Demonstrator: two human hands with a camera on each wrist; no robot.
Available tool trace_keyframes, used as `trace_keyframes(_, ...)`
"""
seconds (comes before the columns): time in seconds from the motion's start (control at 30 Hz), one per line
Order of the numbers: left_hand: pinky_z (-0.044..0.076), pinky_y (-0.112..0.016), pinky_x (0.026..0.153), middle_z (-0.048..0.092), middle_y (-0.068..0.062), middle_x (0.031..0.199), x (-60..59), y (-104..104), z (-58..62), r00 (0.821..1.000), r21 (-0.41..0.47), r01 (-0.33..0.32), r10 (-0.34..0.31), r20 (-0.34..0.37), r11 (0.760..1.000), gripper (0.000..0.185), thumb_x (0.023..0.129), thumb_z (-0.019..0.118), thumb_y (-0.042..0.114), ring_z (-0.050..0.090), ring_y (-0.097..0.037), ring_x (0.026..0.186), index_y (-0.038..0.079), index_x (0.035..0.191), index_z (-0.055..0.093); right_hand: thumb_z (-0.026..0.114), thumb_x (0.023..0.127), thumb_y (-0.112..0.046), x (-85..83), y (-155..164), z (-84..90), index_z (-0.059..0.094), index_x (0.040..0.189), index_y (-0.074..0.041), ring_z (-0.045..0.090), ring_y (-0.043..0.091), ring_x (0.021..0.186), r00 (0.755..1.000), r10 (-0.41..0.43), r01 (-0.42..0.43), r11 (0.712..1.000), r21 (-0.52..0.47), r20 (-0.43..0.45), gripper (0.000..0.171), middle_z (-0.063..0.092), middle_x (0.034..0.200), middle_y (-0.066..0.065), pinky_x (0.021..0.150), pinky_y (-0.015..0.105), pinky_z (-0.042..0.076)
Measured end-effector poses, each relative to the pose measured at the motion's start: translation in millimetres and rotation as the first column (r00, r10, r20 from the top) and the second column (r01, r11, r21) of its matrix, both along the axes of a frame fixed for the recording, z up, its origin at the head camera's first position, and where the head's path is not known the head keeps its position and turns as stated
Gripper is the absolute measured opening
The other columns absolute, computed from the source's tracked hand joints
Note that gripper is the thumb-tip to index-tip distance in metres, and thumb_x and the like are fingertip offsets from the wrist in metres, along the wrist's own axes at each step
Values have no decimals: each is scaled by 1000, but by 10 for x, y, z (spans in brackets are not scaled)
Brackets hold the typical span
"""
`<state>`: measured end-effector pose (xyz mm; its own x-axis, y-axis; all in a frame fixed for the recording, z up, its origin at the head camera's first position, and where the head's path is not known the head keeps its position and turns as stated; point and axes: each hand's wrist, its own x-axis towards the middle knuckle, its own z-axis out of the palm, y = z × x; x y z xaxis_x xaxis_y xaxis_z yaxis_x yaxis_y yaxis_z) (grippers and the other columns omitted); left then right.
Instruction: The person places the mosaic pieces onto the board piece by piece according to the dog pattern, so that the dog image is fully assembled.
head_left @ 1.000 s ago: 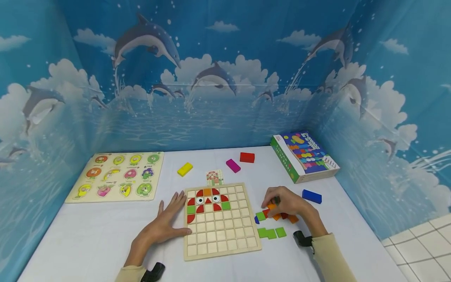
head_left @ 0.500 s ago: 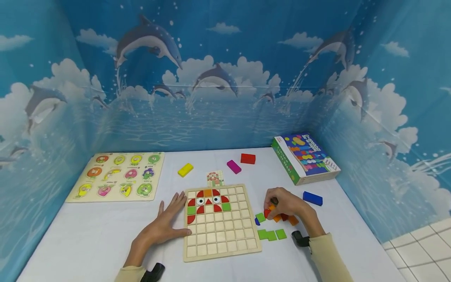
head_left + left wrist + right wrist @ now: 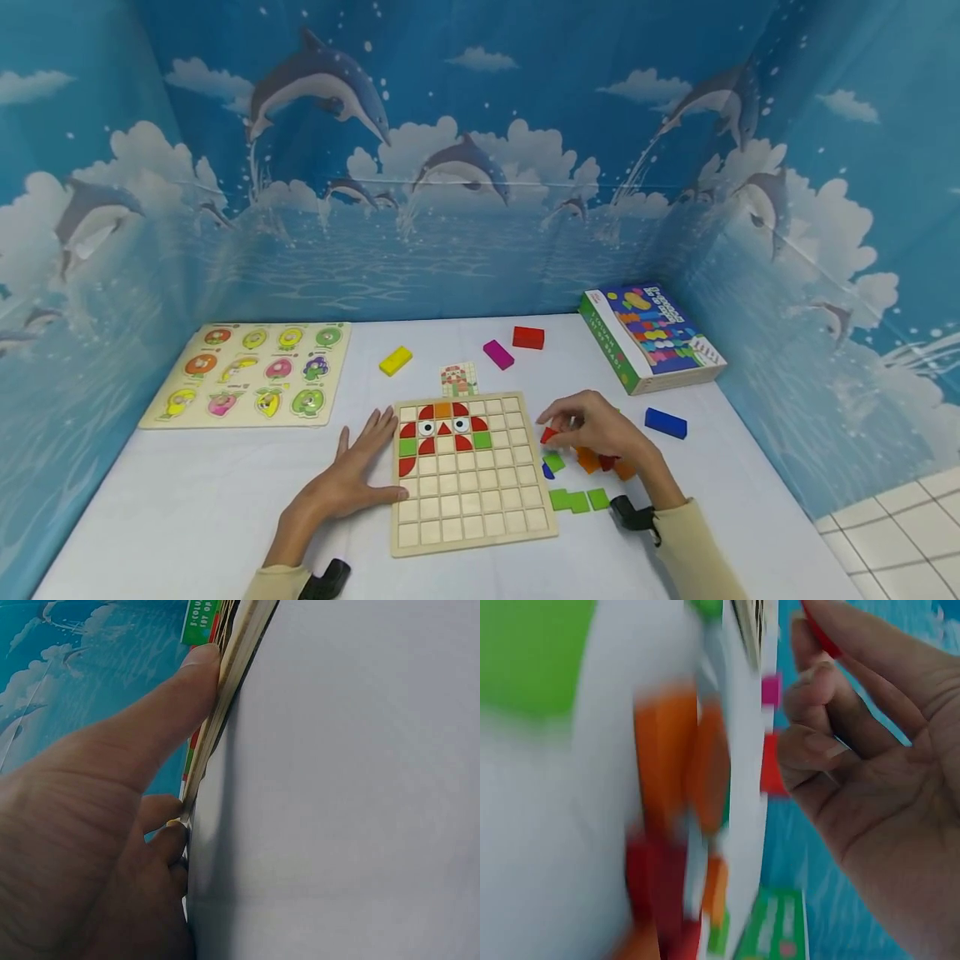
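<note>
Table (image 3: 225, 500), white cloth, dolphin backdrop (image 3: 450, 167)

**Red piece lifted beside the grid board**

A small red wooden puzzle piece (image 3: 548, 435) is pinched off the desk just right of the square wooden grid board (image 3: 472, 500), whose top rows hold red, orange and green tiles forming a face.

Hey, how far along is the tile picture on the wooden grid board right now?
Early on. The wooden grid board has only its top rows partly filled with red, orange and green tiles plus two eyes. The right hand pinches a red tile beside the board; the left hand rests flat against its left edge. Most cells are bare, and loose tiles lie alongside.
</note>
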<state>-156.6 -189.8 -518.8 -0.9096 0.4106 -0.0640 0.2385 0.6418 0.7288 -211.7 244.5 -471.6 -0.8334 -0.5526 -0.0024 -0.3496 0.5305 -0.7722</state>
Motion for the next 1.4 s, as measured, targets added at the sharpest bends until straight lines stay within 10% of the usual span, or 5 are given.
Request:
trace_keyframes(0.43, -19, -66, 128, 10, -12, 181, 4, 14, 27, 1000, -13, 13, -13, 12, 1000, 119, 83, 93, 42, -2, -38, 168, 9, 173, 22, 84, 93, -5, 183, -802, -10, 86, 100, -6, 68, 10, 72, 999, 34, -30, 987, -159, 21, 7, 82, 95, 3, 67, 19, 60)
trace_keyframes(0.7, -20, -66, 128, 9, -10, 182, -1, 12, 9, 1000, -35, 16, -15, 23, 999, 117, 86, 92, 43, -3, -36, 168, 11, 173, 21, 82, 95, -2, 246, -1278, -92, 82, 90, -5, 78, 36, 68, 988, 105, -73, 963, -259, 112, 6, 79, 76, 9, 55, 19, 56)
trace_keyframes(1.4, -20, -67, 128, 10, -10, 182, 27, -4, 58, 1000, -15, 22, -22, 18, 1000, 116, 87, 91, 42, -3, -36, 168, 10, 173, 21, 86, 91, 0, 195, -1767, -140, 83, 82, -4, 70, 10, 59, 997, 63, -68, 993, -99, -53, 10, 73, 75, -4, 60, 17, 58)
